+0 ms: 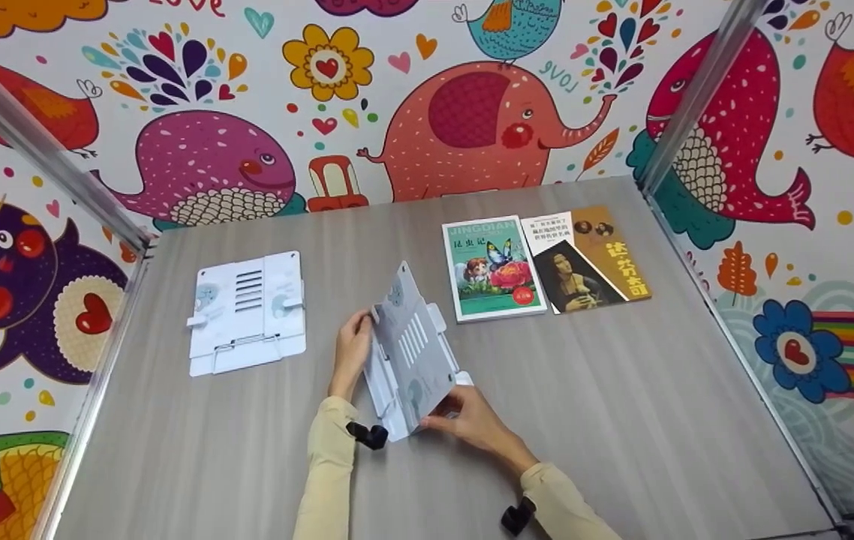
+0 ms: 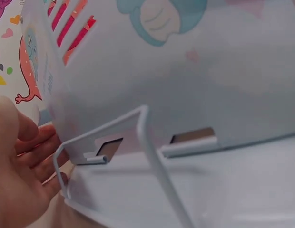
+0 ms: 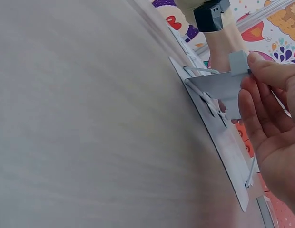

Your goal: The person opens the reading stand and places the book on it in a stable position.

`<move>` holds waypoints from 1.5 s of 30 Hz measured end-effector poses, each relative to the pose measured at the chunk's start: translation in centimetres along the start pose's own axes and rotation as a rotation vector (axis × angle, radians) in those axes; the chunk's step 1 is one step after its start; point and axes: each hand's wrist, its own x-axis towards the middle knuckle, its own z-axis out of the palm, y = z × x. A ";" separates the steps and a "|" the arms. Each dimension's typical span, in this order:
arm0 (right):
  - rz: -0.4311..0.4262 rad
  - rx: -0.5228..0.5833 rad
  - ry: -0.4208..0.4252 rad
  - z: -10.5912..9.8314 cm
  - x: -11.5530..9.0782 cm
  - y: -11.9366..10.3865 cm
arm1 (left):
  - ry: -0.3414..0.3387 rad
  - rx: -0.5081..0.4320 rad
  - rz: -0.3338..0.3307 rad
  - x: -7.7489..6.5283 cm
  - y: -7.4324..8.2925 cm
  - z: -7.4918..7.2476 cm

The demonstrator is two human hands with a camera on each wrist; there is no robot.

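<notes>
A white book stand [image 1: 413,330] with slots and cartoon prints is tilted up between both hands, its panel unfolded from its base. My left hand [image 1: 350,351] holds its left edge; in the left wrist view the fingers of that hand [image 2: 19,175] reach behind the edge, beside a bent wire holder [image 2: 143,126]. At the near right corner my right hand [image 1: 478,421] grips the stand. Seen from the right wrist, thumb and fingers of the right hand [image 3: 276,128] pinch a small pale tab [image 3: 239,63] on the panel's edge.
A second, similar book stand [image 1: 251,311] lies flat on the wood-grain table [image 1: 247,450] at left. Toward the back right, a green-covered book [image 1: 493,270] lies beside a brown one [image 1: 588,262]. Printed walls with metal corner posts [image 1: 697,97] enclose the table.
</notes>
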 end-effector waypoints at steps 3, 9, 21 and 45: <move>0.011 -0.005 0.003 -0.2 0.0 -0.2 | -0.002 0.010 -0.002 0.0 0.0 0.1; 0.015 -0.012 0.006 -0.2 0.0 -0.2 | -0.017 0.025 -0.016 0.1 -0.2 0.1; 0.008 -0.025 0.016 0.1 0.2 0.1 | 0.017 0.063 0.008 0.0 -0.5 -1.0; 0.102 -0.047 0.204 -0.7 1.7 0.7 | 0.107 0.032 -0.007 -1.4 -2.2 -4.8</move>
